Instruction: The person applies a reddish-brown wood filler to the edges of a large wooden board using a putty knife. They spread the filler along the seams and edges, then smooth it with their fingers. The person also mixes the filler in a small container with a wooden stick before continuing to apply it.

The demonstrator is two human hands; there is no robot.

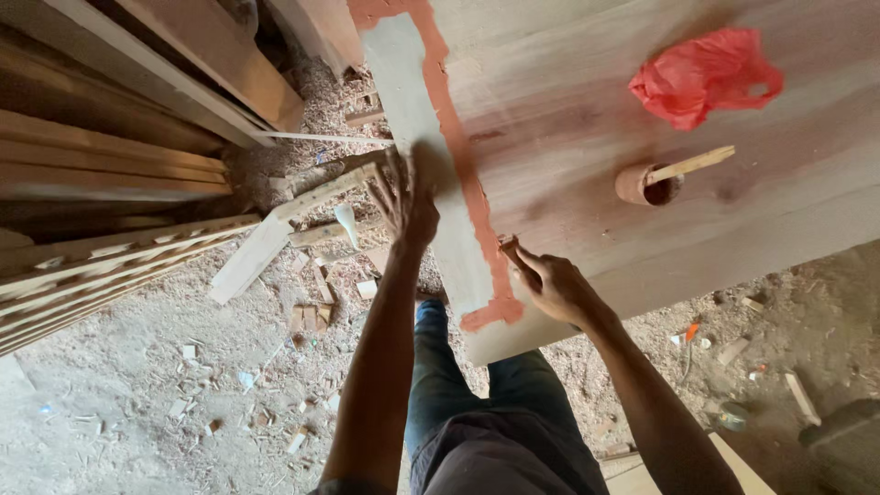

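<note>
Left hand (403, 202) flat, fingers spread, pressing on the pale strip (431, 165) at the counter (568, 110) edge; grips nothing. Right hand (550, 284) pinched shut on a small scraper (510, 247), its tip touching the orange filler band (463, 174) near the strip's near end. Strip and band run lengthwise away from the person, slightly left-leaning, from the near corner up toward the far edge. Filler lies directly ahead of the right hand along that axis, so the right hand is the closer one to the band; the left hand sits just beside it, further up. Cup (646, 183) with a stick (692, 165) (probably the filler pot) stands well right of both hands, red bag (706, 73) beyond it. Floor (137, 385) below: sawdust, offcuts, stacked planks (110, 165) to the left.
</note>
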